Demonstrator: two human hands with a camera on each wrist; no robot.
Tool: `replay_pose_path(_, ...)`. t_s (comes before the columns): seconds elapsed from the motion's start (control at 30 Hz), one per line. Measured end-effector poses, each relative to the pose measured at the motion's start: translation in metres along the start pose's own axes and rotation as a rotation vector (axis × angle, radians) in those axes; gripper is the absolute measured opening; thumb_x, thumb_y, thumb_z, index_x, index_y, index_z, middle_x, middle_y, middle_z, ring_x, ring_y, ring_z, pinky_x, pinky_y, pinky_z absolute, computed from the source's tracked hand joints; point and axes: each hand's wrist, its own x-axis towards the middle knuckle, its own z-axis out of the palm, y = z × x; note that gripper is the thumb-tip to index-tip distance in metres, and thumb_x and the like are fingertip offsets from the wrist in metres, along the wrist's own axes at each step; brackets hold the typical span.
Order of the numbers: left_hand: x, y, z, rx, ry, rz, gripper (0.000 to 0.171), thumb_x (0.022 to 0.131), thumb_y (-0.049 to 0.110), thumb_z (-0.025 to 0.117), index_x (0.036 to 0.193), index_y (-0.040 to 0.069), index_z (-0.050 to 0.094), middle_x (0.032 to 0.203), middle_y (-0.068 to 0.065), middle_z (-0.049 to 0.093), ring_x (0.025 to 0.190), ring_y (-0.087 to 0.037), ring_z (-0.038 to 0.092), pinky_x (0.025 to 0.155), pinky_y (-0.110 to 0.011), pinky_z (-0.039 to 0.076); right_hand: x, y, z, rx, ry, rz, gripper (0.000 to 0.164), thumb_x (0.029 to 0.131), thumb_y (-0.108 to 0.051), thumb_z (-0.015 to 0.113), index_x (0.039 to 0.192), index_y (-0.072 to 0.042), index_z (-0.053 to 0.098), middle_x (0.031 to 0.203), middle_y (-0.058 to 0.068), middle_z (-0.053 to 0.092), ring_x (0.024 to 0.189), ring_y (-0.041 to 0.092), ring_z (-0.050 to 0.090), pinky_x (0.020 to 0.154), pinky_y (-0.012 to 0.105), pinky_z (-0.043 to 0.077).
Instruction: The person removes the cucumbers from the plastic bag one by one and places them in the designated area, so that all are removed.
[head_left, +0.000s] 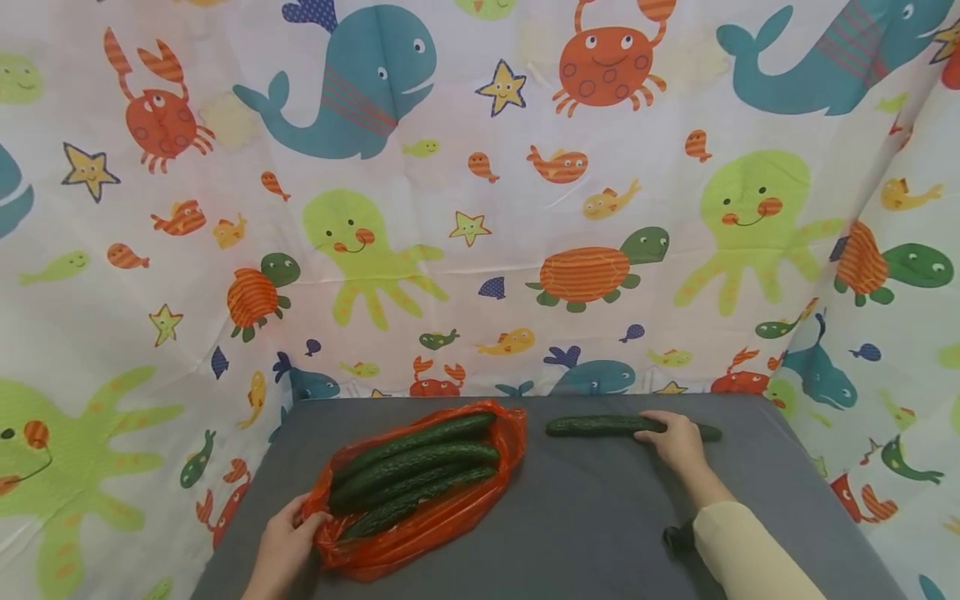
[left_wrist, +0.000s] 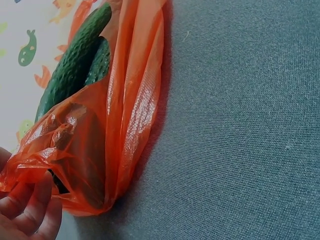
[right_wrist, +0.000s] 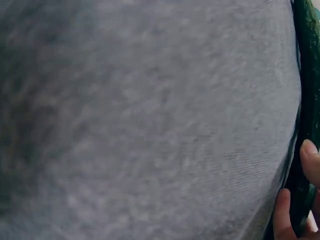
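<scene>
Left hand (head_left: 287, 537) right there pinching the orange bag (head_left: 442, 533) by its near-left end, cucumbers (head_left: 420, 462) side by side inside it, right hand (head_left: 675, 446) gripping a lone cucumber (head_left: 592, 427), just right of the bag's far end, grey tabletop (head_left: 555, 517) beneath

Head view facing forward and down, wrist views close, grey tabletop (head_left: 573, 521) shared
</scene>
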Motion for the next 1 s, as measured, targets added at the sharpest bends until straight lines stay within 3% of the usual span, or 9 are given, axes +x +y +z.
replay_pose_path(0.13, -0.001, -0.001, 0.0, 0.026, -0.003, 0.0, 0.047, 0.099, 0.025, 0.06, 0.139, -0.001, 0.055, 0.099, -0.006, 0.076, 0.085, -0.016, 0.065, 0.064, -0.033, 0.048, -0.001, -0.005, -0.003, -0.028, -0.046, 0.007, 0.051, 0.084, -0.018, 0.082, 0.131, -0.004, 0.067, 0.137, 0.03, 0.058, 0.128, 0.055, 0.047, 0.102, 0.067, 0.039)
replay_pose_path(0.37, 0.0, -0.001, -0.001, 0.002, -0.021, -0.007, 0.048, 0.1, 0.025, 0.058, 0.14, -0.001, 0.054, 0.102, -0.007, 0.075, 0.089, -0.017, 0.065, 0.065, -0.034, 0.046, -0.001, -0.015, -0.008, -0.084, -0.094, -0.063, 0.06, 0.08, -0.01, 0.084, 0.136, -0.001, 0.062, 0.144, 0.026, 0.053, 0.133, 0.056, 0.041, 0.105, 0.068, 0.034)
replay_pose_path(0.77, 0.003, -0.002, -0.003, -0.013, -0.029, -0.003, 0.046, 0.101, 0.024, 0.056, 0.14, -0.001, 0.054, 0.101, -0.006, 0.076, 0.099, -0.02, 0.068, 0.073, -0.034, 0.052, 0.004, -0.012, -0.006, -0.077, -0.087, -0.056, 0.072, 0.08, -0.015, 0.084, 0.144, -0.003, 0.054, 0.15, 0.025, 0.047, 0.136, 0.054, 0.041, 0.109, 0.067, 0.031)
replay_pose_path(1.0, 0.001, 0.0, -0.003, -0.011, -0.01, 0.011, 0.045, 0.1, 0.022, 0.058, 0.138, -0.002, 0.055, 0.1, -0.008, 0.076, 0.094, -0.019, 0.068, 0.07, -0.033, 0.051, 0.004, -0.012, -0.006, -0.069, -0.074, -0.059, 0.072, 0.08, -0.015, 0.083, 0.145, -0.004, 0.053, 0.15, 0.025, 0.047, 0.136, 0.055, 0.04, 0.108, 0.068, 0.032)
